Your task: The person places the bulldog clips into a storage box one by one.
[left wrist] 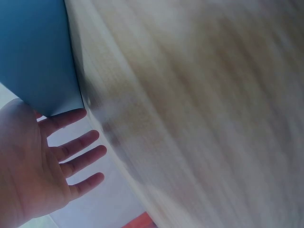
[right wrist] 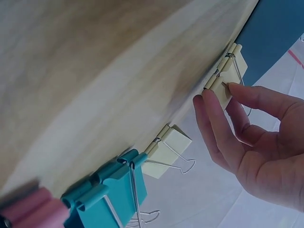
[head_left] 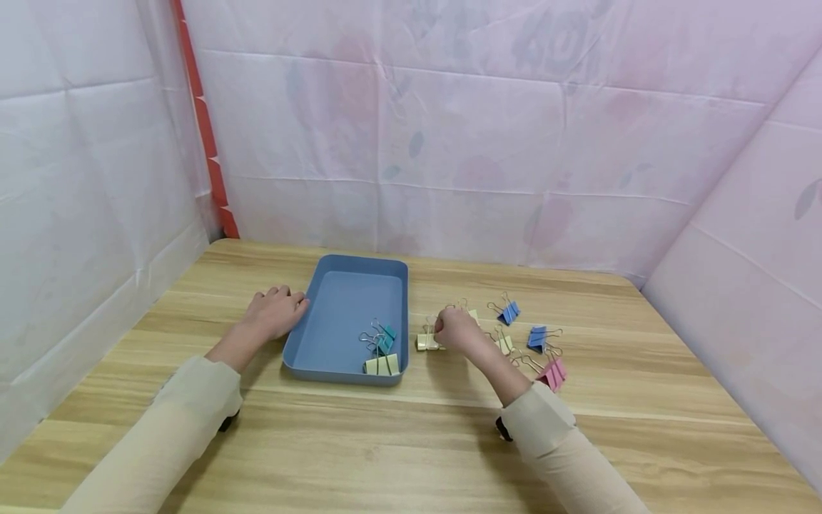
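My right hand pinches a pale yellow binder clip between thumb and fingers, low over the table, right of the blue tray. A second yellow binder clip lies beside those fingertips. Beside the tray's left wall rests my left hand, its fingers spread and fairly straight, with one fingertip against the wall. Inside the tray's near right corner sit a yellow binder clip and a teal binder clip.
Right of the right hand lie blue binder clips, a pink binder clip and further yellow clips. The right wrist view shows a teal clip near a pink one. Pale sheeting stands behind the wooden table.
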The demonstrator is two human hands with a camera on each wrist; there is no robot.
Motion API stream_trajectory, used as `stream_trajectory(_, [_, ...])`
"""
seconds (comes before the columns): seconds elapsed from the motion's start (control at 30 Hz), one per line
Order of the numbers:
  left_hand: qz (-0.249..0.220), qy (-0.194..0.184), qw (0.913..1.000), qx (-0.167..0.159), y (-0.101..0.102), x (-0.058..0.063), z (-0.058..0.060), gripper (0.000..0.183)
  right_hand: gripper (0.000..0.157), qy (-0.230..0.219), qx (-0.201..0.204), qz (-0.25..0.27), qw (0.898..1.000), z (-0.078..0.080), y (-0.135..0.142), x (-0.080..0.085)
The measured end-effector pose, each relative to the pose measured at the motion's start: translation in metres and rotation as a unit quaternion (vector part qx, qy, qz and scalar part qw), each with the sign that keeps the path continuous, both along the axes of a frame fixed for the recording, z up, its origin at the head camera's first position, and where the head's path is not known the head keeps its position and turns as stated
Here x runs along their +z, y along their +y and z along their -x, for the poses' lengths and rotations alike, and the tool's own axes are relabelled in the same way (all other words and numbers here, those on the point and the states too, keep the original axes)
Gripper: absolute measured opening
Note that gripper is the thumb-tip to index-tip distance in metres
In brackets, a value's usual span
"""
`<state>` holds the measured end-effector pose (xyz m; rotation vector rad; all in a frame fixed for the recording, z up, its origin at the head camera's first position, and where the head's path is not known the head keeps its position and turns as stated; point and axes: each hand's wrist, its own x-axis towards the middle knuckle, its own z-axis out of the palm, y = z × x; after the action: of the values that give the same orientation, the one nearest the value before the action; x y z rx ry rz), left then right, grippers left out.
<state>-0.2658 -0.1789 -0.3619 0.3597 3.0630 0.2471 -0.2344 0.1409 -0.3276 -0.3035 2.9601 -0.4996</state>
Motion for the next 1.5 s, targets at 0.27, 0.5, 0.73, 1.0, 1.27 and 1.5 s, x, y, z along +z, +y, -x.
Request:
stream_trajectory(0.27, [0.003, -0.002, 1.0, -0.001, 0.001, 0.001, 0.001, 0.05, 0.009, -0.006, -0.016, 0.017, 1.0, -0.002, 0.0, 0.003])
stream_trajectory(0.5, [0.001, -0.002, 1.0, 0.0, 0.001, 0.0, 0.001, 0.05, 0.004, 0.007, -0.011, 0.015, 1.0, -0.003, -0.001, 0.005])
stream_trajectory(0.73, [0.0, -0.001, 1.0, 0.001, 0.001, 0.001, 0.0, 0.05, 0.004, 0.018, -0.012, 0.021, 1.0, -0.006, -0.001, 0.011])
stream_trajectory(1.0, [0.004, 0.0, 1.0, -0.001, 0.002, 0.002, -0.001, 0.049, 0.005, 0.018, -0.012, 0.023, 0.999, -0.008, 0.001, 0.016])
stream_trajectory(1.27, [0.009, -0.004, 1.0, 0.001, 0.002, 0.001, 0.0, 0.05, 0.006, 0.029, -0.014, 0.03, 0.999, -0.011, 0.0, 0.02])
stream_trajectory(1.5, [0.005, -0.001, 1.0, 0.003, 0.002, 0.002, 0.001, 0.051, 0.005, 0.038, -0.015, 0.025, 0.999, -0.011, -0.001, 0.024])
